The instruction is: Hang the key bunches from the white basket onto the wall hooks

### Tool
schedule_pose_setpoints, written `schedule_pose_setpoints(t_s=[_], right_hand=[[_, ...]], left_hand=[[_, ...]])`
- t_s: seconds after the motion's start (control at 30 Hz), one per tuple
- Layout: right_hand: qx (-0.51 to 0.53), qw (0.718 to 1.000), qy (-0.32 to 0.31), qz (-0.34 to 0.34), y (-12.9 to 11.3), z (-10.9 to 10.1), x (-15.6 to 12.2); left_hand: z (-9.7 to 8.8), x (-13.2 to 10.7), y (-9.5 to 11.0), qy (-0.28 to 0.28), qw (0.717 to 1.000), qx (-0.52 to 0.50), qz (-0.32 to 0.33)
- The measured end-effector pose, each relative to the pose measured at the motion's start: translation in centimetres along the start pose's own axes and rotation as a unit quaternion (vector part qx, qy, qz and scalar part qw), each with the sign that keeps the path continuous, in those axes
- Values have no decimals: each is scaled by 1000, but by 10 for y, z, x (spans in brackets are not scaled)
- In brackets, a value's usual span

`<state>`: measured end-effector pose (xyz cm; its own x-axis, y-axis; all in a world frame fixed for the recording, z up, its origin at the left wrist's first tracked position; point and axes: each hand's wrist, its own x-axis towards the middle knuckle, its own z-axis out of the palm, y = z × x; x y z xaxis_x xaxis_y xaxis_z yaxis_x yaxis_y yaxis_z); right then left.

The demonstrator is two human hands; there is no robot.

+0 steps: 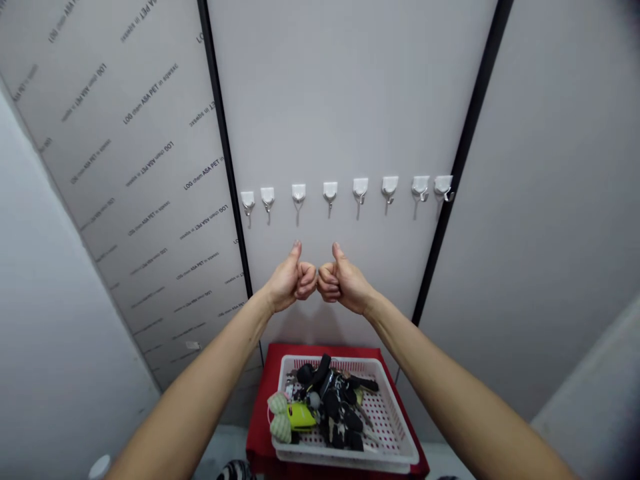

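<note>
My left hand (293, 279) is curled into a fist with its thumb pointing up. Mirroring it, my right hand (345, 280) is also a fist, thumb raised. The knuckles of both meet or nearly meet in front of the wall, and nothing shows in either. Below them, a white plastic basket (400, 427) holds a heap of keys (343, 407), many with black heads. A bright yellow-green item (301, 417) and a pale green checked bow (280, 417) lie at the basket's left side.
Above my hands, a row of several white hooks (330, 191) runs along the pale wall panel (350, 93). Under the basket is a red-covered stand (265, 400). Dark vertical strips (225, 133) border the panel. Printed wall sheeting (145, 167) is at left.
</note>
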<state>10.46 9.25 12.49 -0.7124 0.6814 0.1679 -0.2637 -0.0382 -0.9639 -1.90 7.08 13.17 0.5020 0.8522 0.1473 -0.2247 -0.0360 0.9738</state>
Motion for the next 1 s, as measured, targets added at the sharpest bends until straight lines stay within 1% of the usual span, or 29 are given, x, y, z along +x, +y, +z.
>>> schedule_pose_setpoints(t_s=[0.1,0.17,0.23,0.3,0.33,0.37,0.43,0.5,0.57,0.6,0.67,0.77,0.87,0.93,1.0], right_hand=[[-4,1000,-8,-6,-5,2,0],[-15,1000,-3,3,3,1,-2],[-49,998,21,24,23,-3,-5],[-133,987,69,49,55,-9,-13],[-196,974,95,63,74,-13,-18],[-265,954,118,76,93,-16,-25],[-394,903,151,88,129,-23,-39],[-481,857,171,65,157,-26,-53],[-531,827,183,22,175,-27,-64],[-547,817,183,4,180,-27,-68],[-566,806,172,-14,185,-25,-72],[-577,802,153,-26,186,-24,-75],[-583,798,151,-41,186,-24,-77],[-579,800,147,-48,186,-24,-77],[-571,807,144,-50,185,-25,-77]], left_hand=[[2,-1,3,-2,1000,-5,6],[0,-3,-6,15,1000,-5,-1],[-5,-7,-26,65,998,10,-20],[-13,-14,-58,144,986,60,-52],[-17,-19,-77,186,975,100,-69],[-20,-25,-96,221,960,148,-85],[-25,-39,-132,265,922,260,-110],[-26,-53,-159,276,876,380,-112],[-23,-63,-174,263,834,476,-94],[-22,-66,-177,252,820,507,-84],[-18,-69,-178,231,806,540,-74],[-13,-74,-172,225,809,540,-52],[-9,-89,-170,231,815,531,-14],[-6,-103,-172,235,814,530,-10],[-3,-116,-175,250,812,527,-22]])
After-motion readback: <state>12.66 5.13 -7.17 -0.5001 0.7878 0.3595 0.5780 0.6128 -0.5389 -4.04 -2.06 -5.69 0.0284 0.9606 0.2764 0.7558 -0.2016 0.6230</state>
